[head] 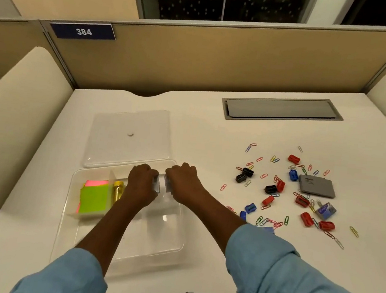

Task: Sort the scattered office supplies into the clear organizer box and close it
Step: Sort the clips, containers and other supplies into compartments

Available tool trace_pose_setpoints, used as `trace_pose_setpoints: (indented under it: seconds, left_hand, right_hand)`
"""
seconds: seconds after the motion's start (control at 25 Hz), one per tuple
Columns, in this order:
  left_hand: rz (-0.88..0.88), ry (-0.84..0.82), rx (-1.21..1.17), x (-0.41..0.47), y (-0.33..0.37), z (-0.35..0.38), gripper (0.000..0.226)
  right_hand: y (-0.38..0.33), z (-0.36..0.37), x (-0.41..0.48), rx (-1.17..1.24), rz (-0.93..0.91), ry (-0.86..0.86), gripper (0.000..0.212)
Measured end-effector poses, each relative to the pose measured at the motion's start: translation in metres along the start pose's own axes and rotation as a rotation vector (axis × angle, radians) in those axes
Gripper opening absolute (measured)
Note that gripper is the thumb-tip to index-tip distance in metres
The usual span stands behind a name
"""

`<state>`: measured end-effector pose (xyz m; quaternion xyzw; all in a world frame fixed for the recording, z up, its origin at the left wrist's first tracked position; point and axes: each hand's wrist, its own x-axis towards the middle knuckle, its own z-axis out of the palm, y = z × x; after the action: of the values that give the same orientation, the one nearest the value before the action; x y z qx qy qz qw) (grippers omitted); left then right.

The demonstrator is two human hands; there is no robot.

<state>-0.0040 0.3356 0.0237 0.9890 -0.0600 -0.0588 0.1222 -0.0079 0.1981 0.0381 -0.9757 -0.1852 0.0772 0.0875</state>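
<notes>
**Both hands busy over the open box**

The organizer box (pixel 166 240) sat on the worktop (pixel 213 129), mouth up, with its lid (pixel 130 136) folded flat away from the person. Its long axis was unclear. The left hand (pixel 142 184) and right hand (pixel 182 181) each gripped a small clear piece (pixel 156 183). A slip could drop one among the sticky notes (pixel 93 197).
</notes>
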Motion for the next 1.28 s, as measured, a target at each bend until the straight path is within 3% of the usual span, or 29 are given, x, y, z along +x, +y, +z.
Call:
trace_pose_setpoints:
  seconds: [0.32,0.56,0.68,0.8,0.92,1.04,1.16,1.28]
  left_hand:
    - [-0.064,-0.149,0.156,0.008,-0.004,0.013,0.056]
    - [-0.124,-0.134,0.130,0.001,-0.005,0.022,0.060]
    - [-0.160,-0.114,0.110,0.001,-0.002,0.016,0.067]
    - [-0.139,0.014,0.036,0.000,0.011,0.008,0.051]
    - [-0.053,0.122,-0.075,0.000,0.043,0.003,0.032]
    - [0.232,0.124,-0.197,-0.006,0.089,0.012,0.025]
    - [0.448,-0.018,-0.248,-0.016,0.141,0.023,0.028]
    - [0.543,-0.283,-0.228,-0.031,0.186,0.038,0.040]
  right_hand:
    - [-0.013,0.001,0.014,-0.202,0.035,-0.083,0.024]
    - [-0.020,0.005,0.016,-0.284,0.021,-0.166,0.029]
    - [-0.015,0.006,0.011,-0.222,-0.018,-0.063,0.034]
    - [-0.003,0.004,0.001,-0.061,-0.017,0.153,0.029]
    - [0.027,-0.003,-0.020,0.160,0.144,0.300,0.021]
    - [0.075,-0.008,-0.052,0.313,0.359,0.381,0.028]
    - [0.129,-0.013,-0.085,0.319,0.553,0.415,0.033]
    - [0.183,-0.018,-0.117,0.251,0.805,0.329,0.038]
